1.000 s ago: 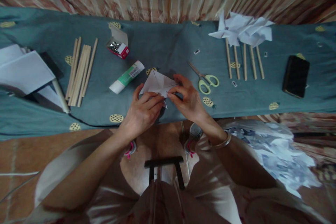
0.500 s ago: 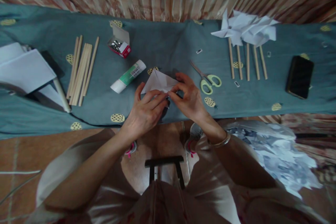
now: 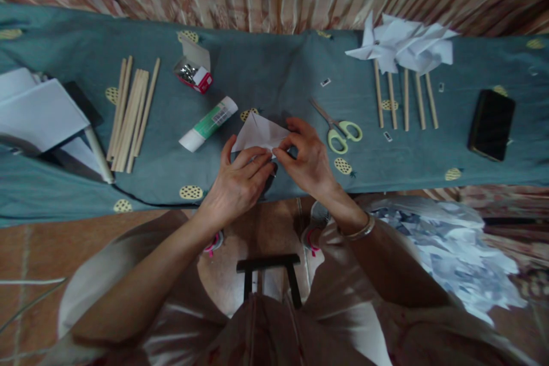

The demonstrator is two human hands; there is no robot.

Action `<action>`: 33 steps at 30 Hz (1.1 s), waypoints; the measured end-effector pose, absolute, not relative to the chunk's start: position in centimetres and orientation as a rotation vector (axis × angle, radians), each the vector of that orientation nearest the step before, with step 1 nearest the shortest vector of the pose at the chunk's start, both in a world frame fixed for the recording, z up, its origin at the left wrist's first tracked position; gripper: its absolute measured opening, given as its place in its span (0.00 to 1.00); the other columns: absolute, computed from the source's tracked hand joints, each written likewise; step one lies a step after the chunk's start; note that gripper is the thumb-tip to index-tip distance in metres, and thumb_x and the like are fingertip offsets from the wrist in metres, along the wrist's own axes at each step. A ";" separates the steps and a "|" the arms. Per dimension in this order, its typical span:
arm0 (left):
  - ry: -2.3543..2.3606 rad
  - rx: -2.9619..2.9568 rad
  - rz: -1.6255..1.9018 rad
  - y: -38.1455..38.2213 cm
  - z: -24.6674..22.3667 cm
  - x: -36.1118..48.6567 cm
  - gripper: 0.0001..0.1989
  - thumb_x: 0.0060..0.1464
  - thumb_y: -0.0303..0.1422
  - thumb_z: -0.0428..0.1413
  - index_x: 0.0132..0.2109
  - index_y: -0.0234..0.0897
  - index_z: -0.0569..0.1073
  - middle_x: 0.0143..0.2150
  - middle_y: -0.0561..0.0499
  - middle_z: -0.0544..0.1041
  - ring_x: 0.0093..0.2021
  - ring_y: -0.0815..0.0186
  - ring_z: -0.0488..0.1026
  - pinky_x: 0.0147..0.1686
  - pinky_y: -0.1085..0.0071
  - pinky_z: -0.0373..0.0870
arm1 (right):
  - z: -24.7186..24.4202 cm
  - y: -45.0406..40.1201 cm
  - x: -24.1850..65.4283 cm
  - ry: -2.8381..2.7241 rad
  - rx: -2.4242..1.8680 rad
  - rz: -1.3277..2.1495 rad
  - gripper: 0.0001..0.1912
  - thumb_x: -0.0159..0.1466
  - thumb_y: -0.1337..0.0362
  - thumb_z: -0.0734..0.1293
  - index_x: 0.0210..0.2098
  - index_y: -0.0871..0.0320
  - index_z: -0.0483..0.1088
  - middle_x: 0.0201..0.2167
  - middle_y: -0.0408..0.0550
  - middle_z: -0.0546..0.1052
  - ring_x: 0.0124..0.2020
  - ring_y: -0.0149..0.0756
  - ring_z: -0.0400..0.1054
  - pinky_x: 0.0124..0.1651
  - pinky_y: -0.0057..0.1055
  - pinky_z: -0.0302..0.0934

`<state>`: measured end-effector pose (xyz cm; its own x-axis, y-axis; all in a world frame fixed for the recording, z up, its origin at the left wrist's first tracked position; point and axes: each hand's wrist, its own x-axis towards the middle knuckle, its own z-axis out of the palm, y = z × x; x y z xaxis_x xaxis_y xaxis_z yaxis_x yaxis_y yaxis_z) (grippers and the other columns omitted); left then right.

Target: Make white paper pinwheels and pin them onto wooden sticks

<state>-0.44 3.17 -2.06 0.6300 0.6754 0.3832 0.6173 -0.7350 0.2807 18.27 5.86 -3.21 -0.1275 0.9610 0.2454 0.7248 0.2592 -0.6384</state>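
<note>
A white sheet of paper (image 3: 259,130), cut and partly folded, is held between both hands above the cloth. My left hand (image 3: 241,178) grips its left and near edge, thumb at the left corner and fingers curled over the front. On the other side my right hand (image 3: 307,159) pinches the near edge close to the left fingertips, with its index finger by the right corner. The fingers cover the paper's near part. Just right of my right hand lie scissors (image 3: 338,129) with light green handles. A glue stick (image 3: 208,124) rests to the left of the paper.
Several wooden sticks (image 3: 132,120) lie left, beside a stack of white paper (image 3: 40,111). An opened box of metal pins (image 3: 194,71) stands behind the glue stick. Paper pinwheels (image 3: 403,46) on sticks and a phone (image 3: 491,124) are at right. Paper scraps (image 3: 458,251) are heaped below the table.
The fingertips of both hands have shifted slightly along the paper's near edge. The paper stays in nearly the same place, and the view has moved a little.
</note>
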 end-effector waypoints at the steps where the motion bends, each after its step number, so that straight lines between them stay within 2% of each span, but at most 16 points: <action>1: 1.083 2.727 0.730 3.2 -2.1 -0.4 0.12 0.64 0.26 0.50 0.51 0.38 0.75 0.52 0.44 0.80 0.56 0.55 0.73 0.64 0.35 0.51 | -3.2 5.9 18.3 -1.916 -1.528 0.489 0.06 0.60 0.65 0.69 0.27 0.53 0.70 0.57 0.50 0.71 0.57 0.45 0.67 0.61 0.49 0.64; 9: 1.084 2.714 0.733 3.1 -2.1 -0.4 0.13 0.63 0.26 0.50 0.52 0.39 0.75 0.52 0.44 0.80 0.56 0.54 0.72 0.65 0.36 0.51 | -3.2 5.9 18.1 -1.884 -1.519 0.519 0.06 0.60 0.66 0.69 0.27 0.53 0.71 0.55 0.50 0.72 0.57 0.47 0.67 0.61 0.53 0.63; 14: 1.100 2.679 0.716 3.2 -2.0 -0.3 0.13 0.63 0.26 0.50 0.51 0.39 0.75 0.51 0.45 0.80 0.55 0.55 0.73 0.64 0.36 0.51 | -3.3 5.7 18.0 -1.909 -1.503 0.427 0.03 0.61 0.66 0.68 0.32 0.50 0.73 0.54 0.47 0.73 0.56 0.46 0.68 0.60 0.52 0.66; 20: 1.110 2.728 0.715 3.2 -2.1 -0.4 0.11 0.64 0.27 0.50 0.49 0.40 0.75 0.51 0.47 0.80 0.55 0.56 0.72 0.64 0.38 0.52 | -2.3 5.2 17.7 -2.043 -1.407 0.378 0.10 0.66 0.69 0.62 0.40 0.50 0.74 0.59 0.49 0.70 0.60 0.45 0.65 0.62 0.49 0.66; 24: 1.101 2.723 0.731 3.3 -2.2 -0.4 0.11 0.64 0.27 0.50 0.49 0.39 0.75 0.51 0.46 0.80 0.55 0.55 0.73 0.64 0.38 0.52 | -1.7 5.0 17.5 -2.141 -1.418 0.424 0.15 0.65 0.73 0.60 0.42 0.50 0.75 0.62 0.48 0.67 0.63 0.49 0.61 0.64 0.54 0.63; 28: 1.111 2.701 0.726 3.3 -2.2 -0.3 0.11 0.64 0.28 0.50 0.48 0.39 0.75 0.48 0.48 0.81 0.54 0.57 0.73 0.64 0.39 0.53 | -1.5 4.9 17.1 -2.193 -1.429 0.473 0.16 0.67 0.72 0.59 0.42 0.48 0.74 0.61 0.46 0.68 0.65 0.51 0.58 0.63 0.60 0.62; 33: 1.126 2.720 0.735 3.2 -2.1 -0.2 0.10 0.65 0.29 0.50 0.48 0.39 0.74 0.47 0.49 0.81 0.54 0.58 0.73 0.64 0.43 0.56 | -1.8 5.1 16.3 -2.277 -1.442 0.411 0.14 0.68 0.71 0.59 0.41 0.51 0.74 0.63 0.47 0.68 0.64 0.46 0.59 0.62 0.53 0.63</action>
